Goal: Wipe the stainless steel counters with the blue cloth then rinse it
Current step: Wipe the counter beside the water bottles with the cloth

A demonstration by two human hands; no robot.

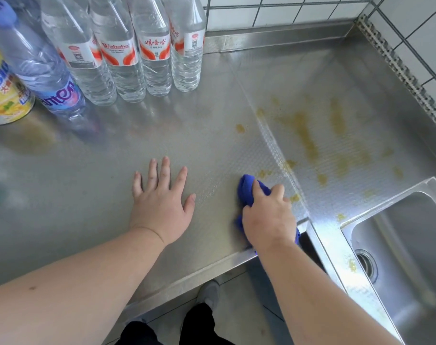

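Both hands are being kept on the steel tabletop (92, 195): the left hand (162, 207) is being laid flat with fingers spread, holding nothing; the right hand (269, 217) is being curled round one bunched blue cloth (249, 192), pressed down near the front edge beside the seam. Yellowish smears (309, 138) are being shown on the right section. One sink (411, 245) is being seen at right. Five clear bottles (119, 53) and one yellow can (5, 95) are being stood along the back left.
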